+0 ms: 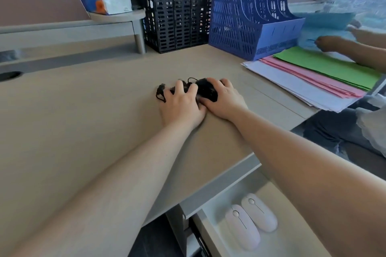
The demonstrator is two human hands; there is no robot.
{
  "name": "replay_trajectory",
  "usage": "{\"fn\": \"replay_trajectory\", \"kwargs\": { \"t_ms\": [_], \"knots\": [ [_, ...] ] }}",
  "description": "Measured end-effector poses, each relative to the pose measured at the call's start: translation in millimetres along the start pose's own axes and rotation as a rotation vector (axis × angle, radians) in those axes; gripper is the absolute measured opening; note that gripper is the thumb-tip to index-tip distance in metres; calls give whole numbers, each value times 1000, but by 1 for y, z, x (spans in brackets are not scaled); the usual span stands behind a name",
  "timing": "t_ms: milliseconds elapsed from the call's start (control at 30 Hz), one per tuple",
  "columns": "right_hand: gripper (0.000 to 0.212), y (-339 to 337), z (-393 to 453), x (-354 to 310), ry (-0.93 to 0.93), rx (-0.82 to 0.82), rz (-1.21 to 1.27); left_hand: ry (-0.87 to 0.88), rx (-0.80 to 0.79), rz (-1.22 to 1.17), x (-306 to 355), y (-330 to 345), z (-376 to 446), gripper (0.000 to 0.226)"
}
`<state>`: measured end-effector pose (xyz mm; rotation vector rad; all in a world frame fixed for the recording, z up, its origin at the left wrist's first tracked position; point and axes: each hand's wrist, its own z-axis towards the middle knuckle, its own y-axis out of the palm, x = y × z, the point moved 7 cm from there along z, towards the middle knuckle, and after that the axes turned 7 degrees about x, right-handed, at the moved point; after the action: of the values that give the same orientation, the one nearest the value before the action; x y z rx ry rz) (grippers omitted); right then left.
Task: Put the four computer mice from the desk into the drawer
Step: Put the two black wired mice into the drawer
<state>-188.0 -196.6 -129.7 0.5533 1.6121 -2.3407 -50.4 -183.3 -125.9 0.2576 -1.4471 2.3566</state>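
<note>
Both grips are pressed down, left hand (pixel 180 103) over tangled cords (pixel 160 93), right hand (pixel 224 100) cupping a black mouse (pixel 206 89), so a trailing cable could snag at the drawer (pixel 211 233).

head: worn, wide-angle | faces forward and down | close over desk (pixel 87 115) | open drawer (pixel 211 233) at lower edge
</note>
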Motion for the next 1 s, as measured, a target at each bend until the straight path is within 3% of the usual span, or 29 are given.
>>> {"fn": "replay_trajectory", "kwargs": {
  "t_ms": [133, 267, 367, 600, 800, 1000],
  "knots": [
    [46, -12, -9, 0, 17, 83, 38, -16, -5, 9, 0, -4, -6, 37],
    [48, -23, -29, 2, 39, 119, 40, -6, -19, -22, 1, -13, -20, 38],
    [59, -31, -49, 7, 68, 93, 36, 49, -23, -77, 4, -24, -34, 52],
    [55, -65, -120, 27, 109, 34, 1, 145, -167, -23, 26, -52, -82, 61],
    [47, -117, -173, 39, 137, -55, -63, 249, -243, 69, 67, -85, -131, 34],
    [53, -133, -234, 72, 233, -94, -62, 431, -252, 157, 111, -94, -198, 46]
  ]
}}
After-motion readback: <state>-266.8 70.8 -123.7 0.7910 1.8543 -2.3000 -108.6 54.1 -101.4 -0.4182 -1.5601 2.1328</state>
